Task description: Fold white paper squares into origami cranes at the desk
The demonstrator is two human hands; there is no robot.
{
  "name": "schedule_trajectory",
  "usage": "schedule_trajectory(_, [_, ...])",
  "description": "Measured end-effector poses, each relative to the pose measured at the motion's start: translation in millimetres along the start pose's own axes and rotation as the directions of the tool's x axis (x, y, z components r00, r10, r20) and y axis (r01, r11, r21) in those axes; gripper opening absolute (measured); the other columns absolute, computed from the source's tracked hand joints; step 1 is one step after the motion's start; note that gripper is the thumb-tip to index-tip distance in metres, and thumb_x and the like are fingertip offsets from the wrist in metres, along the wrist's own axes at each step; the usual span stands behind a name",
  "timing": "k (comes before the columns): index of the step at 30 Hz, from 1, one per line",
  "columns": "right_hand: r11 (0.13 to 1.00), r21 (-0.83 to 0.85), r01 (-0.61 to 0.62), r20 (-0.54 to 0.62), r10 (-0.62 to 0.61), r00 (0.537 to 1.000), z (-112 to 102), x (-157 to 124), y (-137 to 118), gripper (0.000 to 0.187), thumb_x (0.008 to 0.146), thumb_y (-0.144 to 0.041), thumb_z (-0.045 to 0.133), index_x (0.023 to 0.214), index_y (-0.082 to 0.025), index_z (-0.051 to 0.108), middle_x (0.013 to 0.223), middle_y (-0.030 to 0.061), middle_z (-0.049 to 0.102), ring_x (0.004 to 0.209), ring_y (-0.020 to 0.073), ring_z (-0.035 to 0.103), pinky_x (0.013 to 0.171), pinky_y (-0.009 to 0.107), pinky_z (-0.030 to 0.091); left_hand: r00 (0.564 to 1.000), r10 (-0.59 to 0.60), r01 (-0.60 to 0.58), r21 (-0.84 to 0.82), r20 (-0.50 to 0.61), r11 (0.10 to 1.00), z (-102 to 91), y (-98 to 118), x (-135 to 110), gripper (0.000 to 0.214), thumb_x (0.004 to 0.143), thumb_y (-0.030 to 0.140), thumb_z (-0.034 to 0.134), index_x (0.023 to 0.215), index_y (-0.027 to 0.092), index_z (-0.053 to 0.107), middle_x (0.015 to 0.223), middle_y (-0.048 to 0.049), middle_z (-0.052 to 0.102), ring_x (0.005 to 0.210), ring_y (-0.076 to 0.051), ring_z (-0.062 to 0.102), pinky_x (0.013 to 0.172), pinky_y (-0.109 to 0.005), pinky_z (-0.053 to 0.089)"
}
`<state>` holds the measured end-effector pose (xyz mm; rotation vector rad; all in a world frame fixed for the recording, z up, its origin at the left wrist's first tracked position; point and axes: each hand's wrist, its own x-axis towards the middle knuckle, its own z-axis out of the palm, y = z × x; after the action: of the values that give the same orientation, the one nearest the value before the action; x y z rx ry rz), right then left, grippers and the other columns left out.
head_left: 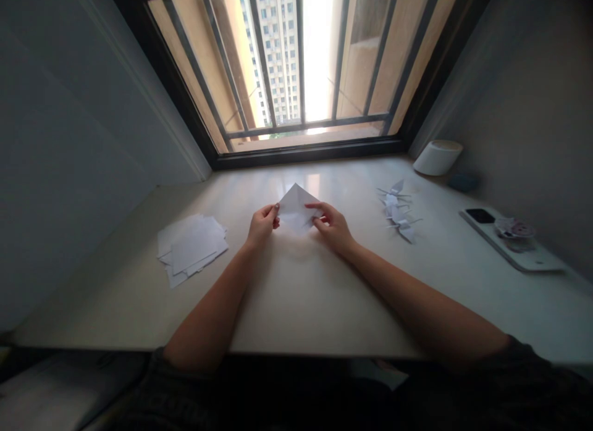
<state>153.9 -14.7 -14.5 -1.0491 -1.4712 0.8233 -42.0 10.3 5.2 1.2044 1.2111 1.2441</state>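
A folded white paper [295, 206], shaped like a triangle with its tip pointing away from me, is held just above the pale table [296, 295] in the middle. My left hand [262, 224] pinches its left corner. My right hand [331, 226] pinches its right side, fingers closed on the fold. Both forearms stretch in from the near table edge.
A loose stack of white paper sheets [191, 246] lies at the left. Several folded paper cranes [398, 212] sit at the right. Further right are a white phone [509, 238] with a small item on it and a white round container [438, 157]. A barred window [301, 73] is behind.
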Motion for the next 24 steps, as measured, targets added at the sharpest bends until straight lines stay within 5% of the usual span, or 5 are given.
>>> schedule_trajectory(4, [0.999, 0.026, -0.032, 0.046, 0.031, 0.998, 1.2, -1.3, -4.9, 0.043, 0.077, -0.040, 0.065, 0.117, -0.023, 0.066, 0.118, 0.0068, 0.067, 0.076, 0.0156, 0.061, 0.069, 0.031, 0.054, 0.999, 0.007, -0.009, -0.046, -0.051, 0.999, -1.0, 3.9, 0.2, 0.050, 0.062, 0.064, 0.071, 0.066, 0.016, 0.058, 0.050, 0.0048, 0.043, 0.045, -0.006, 0.038, 0.045, -0.020, 0.031])
schedule_trajectory(11, [0.995, 0.057, -0.081, 0.149, 0.071, 0.986, 4.7, -2.9, -6.0, 0.075, 0.056, -0.040, 0.084, 0.126, -0.026, 0.061, 0.107, 0.0061, 0.071, 0.073, 0.0153, 0.063, 0.068, 0.031, 0.055, 0.984, -0.097, 0.078, -0.130, -0.148, 0.988, -5.7, 6.0, 1.7, 0.044, 0.064, 0.057, 0.072, 0.066, 0.017, 0.055, 0.050, 0.0064, 0.042, 0.045, -0.006, 0.038, 0.047, -0.020, 0.033])
schedule_trajectory(24, [0.964, 0.202, -0.175, -0.004, 0.179, 0.984, 3.1, 1.9, -1.9, 0.041, 0.070, -0.050, 0.072, 0.096, -0.019, 0.076, 0.080, 0.0059, 0.075, 0.067, 0.0165, 0.065, 0.068, 0.031, 0.051, 0.991, -0.128, 0.122, -0.144, -0.034, 0.982, -4.4, 6.8, -1.5, 0.048, 0.060, 0.057, 0.076, 0.076, 0.014, 0.060, 0.054, 0.0061, 0.042, 0.046, -0.004, 0.037, 0.046, -0.019, 0.030])
